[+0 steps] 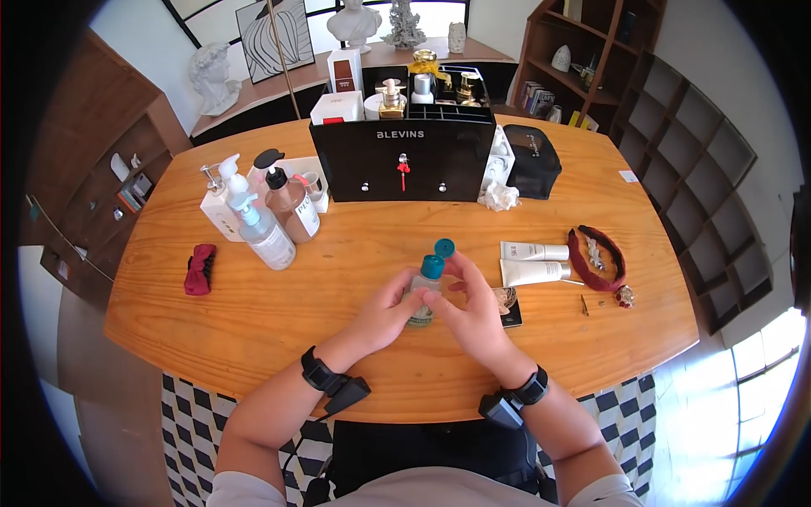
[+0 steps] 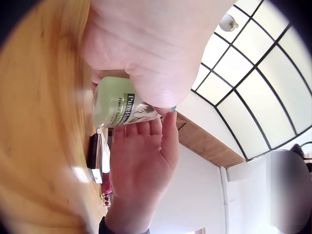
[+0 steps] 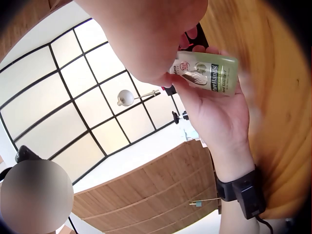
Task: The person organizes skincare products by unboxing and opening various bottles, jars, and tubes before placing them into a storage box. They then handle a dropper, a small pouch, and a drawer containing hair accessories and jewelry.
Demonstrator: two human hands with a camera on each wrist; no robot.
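Note:
A small clear-green hand sanitizer bottle (image 1: 420, 318) stands upright over the near middle of the table. Its teal cap (image 1: 432, 267) is flipped up, with the round lid (image 1: 444, 248) raised on its hinge. My left hand (image 1: 390, 306) grips the bottle body from the left; in the right wrist view the bottle (image 3: 222, 75) lies against that palm. From the right, my right hand (image 1: 473, 311) holds the bottle too, thumb on its front and index finger up by the lid. The printed label (image 2: 127, 108) shows in the left wrist view.
Behind the hands stands a black cosmetics box (image 1: 401, 160). Pump bottles (image 1: 270, 241) are at the left, near a dark red bow (image 1: 199, 269). Two white tubes (image 1: 534, 270), a dark red headband (image 1: 621, 262) and a dark card-like item (image 1: 511, 314) lie at the right.

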